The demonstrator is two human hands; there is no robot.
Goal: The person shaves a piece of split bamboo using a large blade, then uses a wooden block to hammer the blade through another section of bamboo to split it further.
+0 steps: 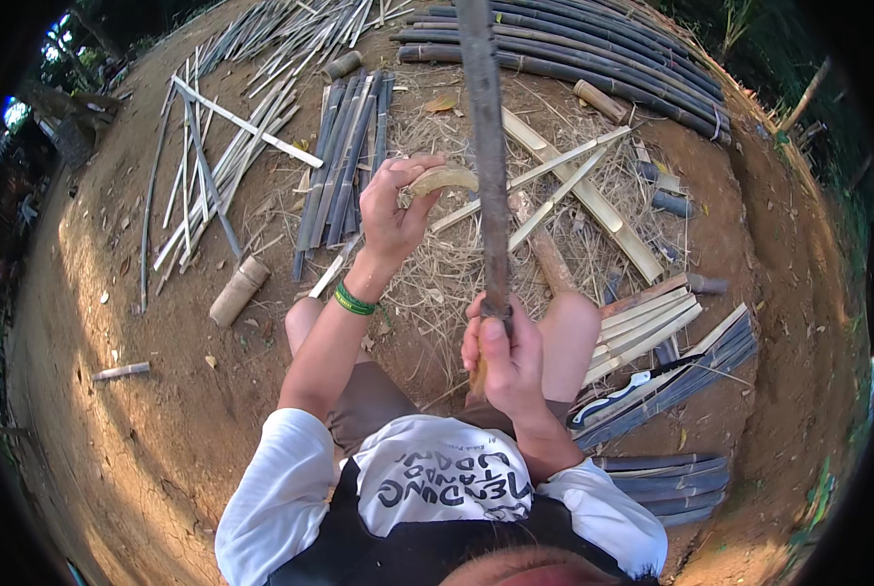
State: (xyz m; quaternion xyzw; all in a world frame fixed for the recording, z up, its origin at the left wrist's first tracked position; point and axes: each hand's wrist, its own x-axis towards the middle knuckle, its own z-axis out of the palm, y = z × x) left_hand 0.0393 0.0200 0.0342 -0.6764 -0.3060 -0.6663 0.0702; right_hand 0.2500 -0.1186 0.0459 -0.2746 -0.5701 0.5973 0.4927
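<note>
My left hand, a green wristband below it, is closed round a split piece of bamboo, whose curved cut end faces me. In my right hand is the handle of a machete, its long dark blade pointing up and away. The blade stands just right of the bamboo piece; whether they touch, I cannot tell. Beyond my knees, pale split bamboo lengths lie crossed over a litter of shavings.
Dark bamboo poles are stacked at the far right. Split strips and a dark slat bundle lie to the left, near a short bamboo log. A hand saw rests on split bamboo beside my right leg.
</note>
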